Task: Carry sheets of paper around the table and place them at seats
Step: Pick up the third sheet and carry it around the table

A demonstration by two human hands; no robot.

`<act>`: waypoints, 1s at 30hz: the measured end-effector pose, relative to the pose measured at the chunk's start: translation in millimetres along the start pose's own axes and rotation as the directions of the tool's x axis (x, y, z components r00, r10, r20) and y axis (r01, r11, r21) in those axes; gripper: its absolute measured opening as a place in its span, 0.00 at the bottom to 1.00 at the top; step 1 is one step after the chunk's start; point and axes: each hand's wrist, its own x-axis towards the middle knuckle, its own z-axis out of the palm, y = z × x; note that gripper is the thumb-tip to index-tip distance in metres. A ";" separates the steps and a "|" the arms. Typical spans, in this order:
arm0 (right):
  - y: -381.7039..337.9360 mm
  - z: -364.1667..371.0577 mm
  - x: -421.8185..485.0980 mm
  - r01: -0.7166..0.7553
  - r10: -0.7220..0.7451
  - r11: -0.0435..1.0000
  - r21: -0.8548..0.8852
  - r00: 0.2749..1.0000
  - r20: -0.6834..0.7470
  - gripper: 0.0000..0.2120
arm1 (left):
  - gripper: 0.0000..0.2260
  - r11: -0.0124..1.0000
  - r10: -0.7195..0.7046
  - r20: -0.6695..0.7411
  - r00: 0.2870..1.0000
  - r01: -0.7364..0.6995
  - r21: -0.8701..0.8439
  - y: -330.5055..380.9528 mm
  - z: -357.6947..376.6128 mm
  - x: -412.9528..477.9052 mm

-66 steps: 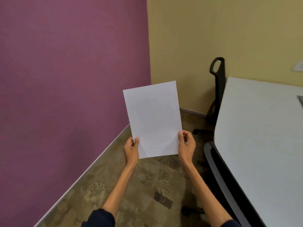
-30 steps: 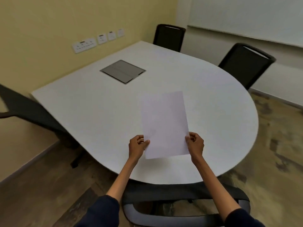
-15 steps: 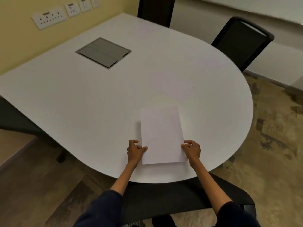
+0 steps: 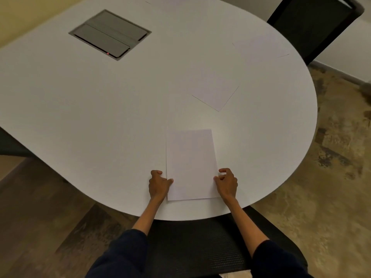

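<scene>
Sheet (image 4: pixel 190 163) lay flat on the surface (image 4: pixel 80 97), long side running away from the person. Its near short edge sat just inside the rounded rim, directly ahead of the near chair (image 4: pixel 200 237).

Left grip (image 4: pixel 159 184): thumb over the sheet's left edge, fingers curled beside it. Could not tell whether it pinched the paper or only rested there.
Right grip (image 4: pixel 226 182): fingers loosely curled and apart, tips at the right edge, clamping nothing visible.

Handling, as judged: a single sheet, very light and limp, quick to crease. It would likely sag if held by one corner and slide readily on the smooth top, so a dragging sleeve might shift it. Best taken at both long edges near the bottom corners, thumb above and fingers below, once a corner was lifted.

Second sheet (image 4: pixel 215 95) lay askew further in. Third sheet (image 4: pixel 261 47), faint, lay near the far chair (image 4: pixel 313 23). Hatch (image 4: pixel 110 34) set in the top showed a small red light.

No print, brand or label readable anywhere; all sheets looked blank.
</scene>
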 end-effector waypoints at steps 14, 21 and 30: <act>3.2 4.6 4.1 0.134 -0.129 0.978 -0.157 0.991 0.041 0.15 | 0.21 0.962 0.126 -0.084 0.988 -0.101 0.255 -3.2 -0.2 0.7; -2.6 2.2 10.4 0.236 -0.237 0.945 -0.226 0.971 0.025 0.15 | 0.24 0.868 0.381 0.051 0.923 -0.376 0.323 1.0 -3.3 9.7; -16.8 13.3 15.9 0.503 -0.283 0.707 -0.497 0.845 0.453 0.47 | 0.47 0.585 0.308 0.441 0.843 -0.533 0.611 13.1 7.3 25.5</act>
